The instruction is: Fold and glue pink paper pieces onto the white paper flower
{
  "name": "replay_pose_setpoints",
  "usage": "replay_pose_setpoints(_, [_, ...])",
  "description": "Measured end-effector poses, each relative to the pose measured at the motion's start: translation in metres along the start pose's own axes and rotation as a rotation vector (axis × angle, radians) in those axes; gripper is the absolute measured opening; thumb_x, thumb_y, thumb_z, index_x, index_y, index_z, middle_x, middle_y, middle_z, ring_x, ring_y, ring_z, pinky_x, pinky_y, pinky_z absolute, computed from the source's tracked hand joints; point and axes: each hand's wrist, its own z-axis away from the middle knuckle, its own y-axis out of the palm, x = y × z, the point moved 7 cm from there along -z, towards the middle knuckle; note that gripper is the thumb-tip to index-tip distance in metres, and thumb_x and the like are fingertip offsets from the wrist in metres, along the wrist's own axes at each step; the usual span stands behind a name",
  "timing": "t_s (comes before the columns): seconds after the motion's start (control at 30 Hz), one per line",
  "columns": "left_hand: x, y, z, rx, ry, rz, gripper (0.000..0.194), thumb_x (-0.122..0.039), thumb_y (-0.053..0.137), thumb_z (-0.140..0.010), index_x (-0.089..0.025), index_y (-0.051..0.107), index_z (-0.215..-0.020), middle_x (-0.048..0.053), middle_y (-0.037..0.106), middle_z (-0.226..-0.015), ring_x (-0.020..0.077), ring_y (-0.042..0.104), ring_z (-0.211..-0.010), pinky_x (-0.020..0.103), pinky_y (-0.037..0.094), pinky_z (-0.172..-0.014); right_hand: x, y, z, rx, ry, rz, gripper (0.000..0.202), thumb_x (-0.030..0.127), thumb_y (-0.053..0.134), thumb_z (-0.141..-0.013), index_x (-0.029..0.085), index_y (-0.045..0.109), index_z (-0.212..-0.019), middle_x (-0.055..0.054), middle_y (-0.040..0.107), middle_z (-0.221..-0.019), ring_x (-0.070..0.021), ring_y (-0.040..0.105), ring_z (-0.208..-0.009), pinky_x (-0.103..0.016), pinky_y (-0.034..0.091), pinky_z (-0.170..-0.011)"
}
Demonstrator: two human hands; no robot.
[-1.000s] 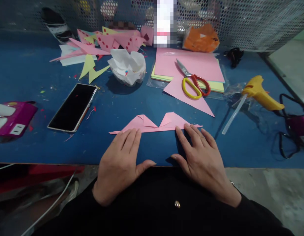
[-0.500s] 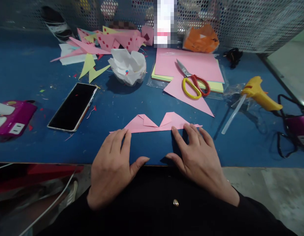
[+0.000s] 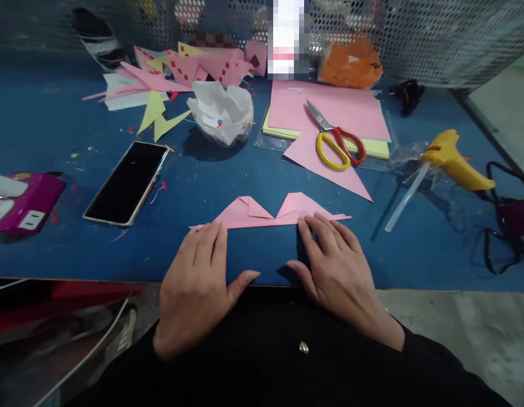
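Observation:
A folded pink paper (image 3: 262, 217) lies on the blue table, long straight edge toward me, with two raised peaks and a notch between them. My left hand (image 3: 198, 282) rests flat with its fingertips on the paper's left end, thumb stretched out to the side. On the right part of the paper lie the fingertips of my right hand (image 3: 338, 277), its thumb pointing left. Both hands are open and grip nothing. Beyond the paper, scissors with a red and a yellow handle (image 3: 333, 150) rest on a pink triangular sheet (image 3: 329, 169).
A phone (image 3: 126, 183) and a purple device (image 3: 26, 203) are on the left. Behind stand a crumpled white paper bowl (image 3: 222, 116), paper scraps (image 3: 155, 110) and a stack of coloured sheets (image 3: 321, 107). A yellow glue gun (image 3: 457, 161) lies at the right.
The fingers of my right hand have drawn closer together and shifted slightly left along the paper. My left hand stays in place on the left end. The view has moved slightly.

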Motion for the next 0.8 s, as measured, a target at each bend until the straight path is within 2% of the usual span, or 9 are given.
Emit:
replay_pose_setpoints(0.13, [-0.002, 0.003, 0.0, 0.022, 0.016, -0.059, 0.079, -0.064, 0.039, -0.096, 0.002, 0.054, -0.136, 0.028, 0.063, -0.124, 0.0395, 0.062, -0.114, 0.058, 0.041, -0.109, 0.001, 0.0, 0.0, 0.016, -0.001, 0.012, 0.07, 0.053, 0.029, -0.103, -0.001, 0.048, -0.142, -0.024, 0.057, -0.139, -0.0342, 0.048, -0.135, -0.049, 0.034, -0.111])
replay_pose_setpoints(0.23, [-0.003, 0.006, -0.001, 0.066, 0.024, -0.095, 0.083, -0.072, 0.034, -0.093, -0.009, 0.053, -0.143, 0.026, 0.062, -0.123, 0.0407, 0.062, -0.112, 0.065, 0.037, -0.108, 0.002, 0.0, -0.001, 0.033, -0.008, 0.017, 0.071, 0.058, 0.03, -0.101, 0.006, 0.046, -0.146, -0.023, 0.056, -0.139, -0.0362, 0.048, -0.134, -0.052, 0.035, -0.11])
replay_pose_setpoints(0.3, [-0.003, 0.007, -0.002, 0.08, 0.027, -0.099, 0.088, -0.078, 0.029, -0.09, -0.012, 0.054, -0.143, 0.026, 0.061, -0.121, 0.042, 0.062, -0.11, 0.068, 0.038, -0.105, 0.003, -0.001, -0.002, 0.045, -0.008, 0.022, 0.071, 0.061, 0.031, -0.099, 0.011, 0.046, -0.147, -0.023, 0.056, -0.138, -0.0378, 0.048, -0.133, -0.053, 0.035, -0.109])
replay_pose_setpoints(0.4, [-0.004, 0.007, -0.003, 0.089, 0.02, -0.067, 0.093, -0.08, 0.026, -0.088, -0.01, 0.054, -0.143, 0.026, 0.06, -0.12, 0.0419, 0.06, -0.111, 0.067, 0.038, -0.105, 0.004, -0.002, -0.005, 0.067, -0.007, 0.036, 0.071, 0.062, 0.03, -0.099, 0.012, 0.048, -0.146, -0.023, 0.056, -0.136, -0.0394, 0.049, -0.131, -0.055, 0.035, -0.109])
replay_pose_setpoints(0.57, [-0.007, 0.007, -0.005, 0.064, -0.001, 0.009, 0.092, -0.076, 0.026, -0.092, -0.001, 0.056, -0.137, 0.029, 0.059, -0.123, 0.0416, 0.057, -0.117, 0.057, 0.046, -0.102, 0.007, -0.001, -0.006, 0.084, -0.014, 0.071, 0.076, 0.064, 0.03, -0.098, 0.009, 0.047, -0.146, -0.026, 0.056, -0.133, -0.0419, 0.05, -0.129, -0.056, 0.034, -0.11])
replay_pose_setpoints(0.73, [-0.012, 0.008, -0.006, -0.003, 0.025, 0.034, 0.09, -0.071, 0.027, -0.095, 0.004, 0.058, -0.131, 0.028, 0.062, -0.123, 0.0378, 0.06, -0.114, 0.048, 0.052, -0.094, 0.011, 0.002, -0.006, 0.107, -0.059, 0.115, 0.082, 0.068, 0.044, -0.092, 0.019, 0.033, -0.156, -0.023, 0.056, -0.134, -0.0431, 0.05, -0.129, -0.056, 0.034, -0.109])
replay_pose_setpoints(0.8, [-0.013, 0.009, -0.006, 0.006, 0.032, 0.026, 0.09, -0.072, 0.027, -0.094, 0.005, 0.057, -0.131, 0.028, 0.062, -0.123, 0.0372, 0.06, -0.114, 0.045, 0.052, -0.093, 0.012, 0.002, -0.007, 0.118, -0.069, 0.131, 0.084, 0.069, 0.048, -0.089, 0.02, 0.034, -0.156, -0.023, 0.057, -0.133, -0.0439, 0.05, -0.128, -0.056, 0.034, -0.109])
